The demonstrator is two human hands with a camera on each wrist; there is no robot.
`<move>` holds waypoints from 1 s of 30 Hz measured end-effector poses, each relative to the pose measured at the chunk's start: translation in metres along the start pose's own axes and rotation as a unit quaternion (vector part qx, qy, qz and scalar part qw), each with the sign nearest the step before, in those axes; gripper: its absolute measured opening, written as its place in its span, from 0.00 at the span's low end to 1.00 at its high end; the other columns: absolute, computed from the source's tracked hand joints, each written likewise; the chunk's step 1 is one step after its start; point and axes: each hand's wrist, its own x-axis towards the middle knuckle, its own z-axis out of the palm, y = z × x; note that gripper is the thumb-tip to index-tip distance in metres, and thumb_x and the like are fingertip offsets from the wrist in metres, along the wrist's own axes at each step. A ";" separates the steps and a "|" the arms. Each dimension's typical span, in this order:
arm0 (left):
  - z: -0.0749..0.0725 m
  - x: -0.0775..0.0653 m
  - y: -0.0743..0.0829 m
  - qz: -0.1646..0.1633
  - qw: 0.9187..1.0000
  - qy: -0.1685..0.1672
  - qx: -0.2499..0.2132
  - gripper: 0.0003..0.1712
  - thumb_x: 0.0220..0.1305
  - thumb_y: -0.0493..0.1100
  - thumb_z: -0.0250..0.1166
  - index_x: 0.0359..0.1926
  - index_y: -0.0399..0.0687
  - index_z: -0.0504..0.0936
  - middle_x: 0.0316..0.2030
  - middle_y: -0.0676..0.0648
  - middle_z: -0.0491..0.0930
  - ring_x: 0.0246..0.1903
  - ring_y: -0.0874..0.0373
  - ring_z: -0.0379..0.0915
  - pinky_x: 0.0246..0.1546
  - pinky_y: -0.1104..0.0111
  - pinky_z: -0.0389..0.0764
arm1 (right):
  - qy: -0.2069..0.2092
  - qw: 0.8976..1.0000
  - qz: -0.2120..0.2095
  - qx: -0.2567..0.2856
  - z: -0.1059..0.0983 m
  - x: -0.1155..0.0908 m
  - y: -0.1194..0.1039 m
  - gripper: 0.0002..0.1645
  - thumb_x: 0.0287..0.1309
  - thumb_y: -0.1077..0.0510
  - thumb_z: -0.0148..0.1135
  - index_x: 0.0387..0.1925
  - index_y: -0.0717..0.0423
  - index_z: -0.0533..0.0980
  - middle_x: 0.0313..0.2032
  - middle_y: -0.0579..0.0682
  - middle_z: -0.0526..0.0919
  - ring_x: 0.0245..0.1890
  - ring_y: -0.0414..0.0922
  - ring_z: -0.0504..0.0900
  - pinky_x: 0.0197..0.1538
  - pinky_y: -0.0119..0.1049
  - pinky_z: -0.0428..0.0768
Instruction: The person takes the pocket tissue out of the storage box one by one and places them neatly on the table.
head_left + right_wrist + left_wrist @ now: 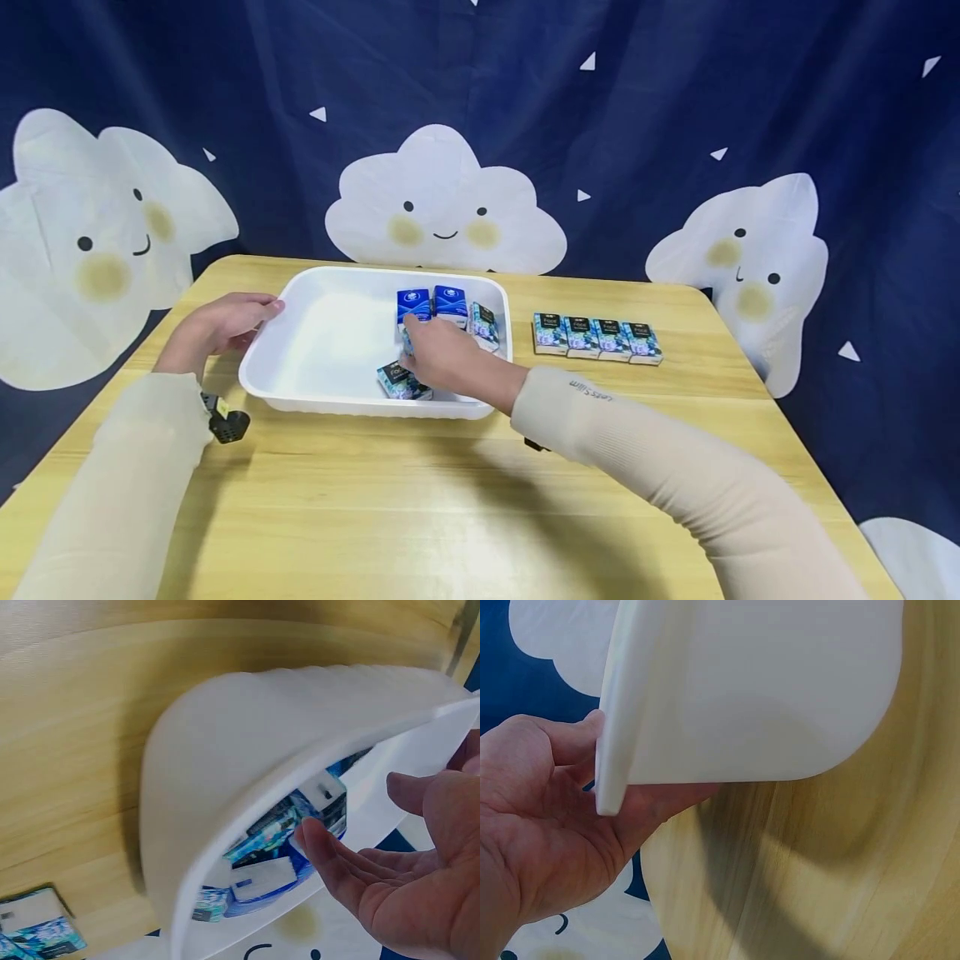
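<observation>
A white plastic tray (322, 342) holds several small tissue packs toward its right side. My left hand (236, 321) grips the tray's left rim, thumb on the rim and fingers underneath in the left wrist view. My right hand (446, 354) reaches over the near right wall into the tray. Around it lie two dark blue packs (450, 305), a floral pack (484, 323) by the right wall and another floral pack (399, 379) nearer. In the right wrist view its thumb and fingers stand apart with nothing between them; whether the fingertips touch a pack (266, 876) I cannot tell.
A row of several floral tissue packs (596, 337) lies to the right of the tray on the wooden table (420, 500). Behind the table hangs a dark blue curtain (600, 125) with white clouds.
</observation>
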 end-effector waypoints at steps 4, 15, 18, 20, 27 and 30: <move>0.000 -0.001 0.000 -0.002 1.000 0.000 -0.004 0.40 0.82 0.57 0.39 0.80 0.38 0.41 0.69 0.31 0.58 0.55 0.44 0.68 0.45 0.64 0.78 | -0.007 1.000 0.014 -0.018 -0.002 0.006 -0.006 0.34 0.73 0.47 0.58 0.72 0.60 0.63 0.37 0.52 0.83 0.35 0.43 0.82 0.45 0.36 0.84; 0.000 -0.002 0.000 -0.004 1.000 0.006 -0.001 0.39 0.82 0.57 0.38 0.80 0.38 0.42 0.68 0.31 0.60 0.54 0.44 0.69 0.44 0.63 0.78 | -0.033 0.998 0.043 -0.010 -0.002 0.012 -0.011 0.34 0.73 0.47 0.58 0.73 0.56 0.62 0.48 0.54 0.84 0.46 0.46 0.84 0.55 0.40 0.83; 0.001 -0.003 0.000 0.000 1.000 0.004 0.001 0.39 0.82 0.56 0.38 0.80 0.37 0.42 0.67 0.32 0.60 0.52 0.46 0.70 0.43 0.63 0.79 | -0.039 0.998 0.051 -0.012 -0.001 0.014 -0.012 0.35 0.73 0.49 0.58 0.74 0.55 0.61 0.51 0.55 0.83 0.49 0.46 0.84 0.57 0.40 0.82; 0.001 -0.003 0.000 0.001 1.000 0.003 0.001 0.38 0.83 0.56 0.37 0.80 0.36 0.42 0.66 0.32 0.60 0.52 0.46 0.70 0.43 0.63 0.79 | -0.046 0.997 0.057 -0.012 0.000 0.014 -0.012 0.36 0.73 0.50 0.59 0.75 0.55 0.60 0.49 0.55 0.84 0.47 0.46 0.84 0.56 0.39 0.82; 0.001 -0.002 0.000 0.003 1.000 0.004 -0.002 0.38 0.83 0.55 0.37 0.80 0.37 0.43 0.66 0.32 0.61 0.52 0.46 0.70 0.43 0.64 0.78 | -0.058 0.996 0.062 -0.002 0.003 0.016 -0.009 0.30 0.73 0.57 0.56 0.72 0.57 0.62 0.39 0.52 0.81 0.34 0.43 0.80 0.40 0.32 0.83; 0.000 -0.001 -0.001 0.004 1.000 0.004 -0.004 0.38 0.82 0.56 0.38 0.80 0.37 0.42 0.67 0.32 0.60 0.53 0.46 0.70 0.43 0.64 0.79 | -0.059 0.996 0.060 0.005 0.004 0.016 -0.008 0.28 0.72 0.62 0.54 0.71 0.58 0.64 0.38 0.52 0.80 0.32 0.43 0.79 0.34 0.30 0.80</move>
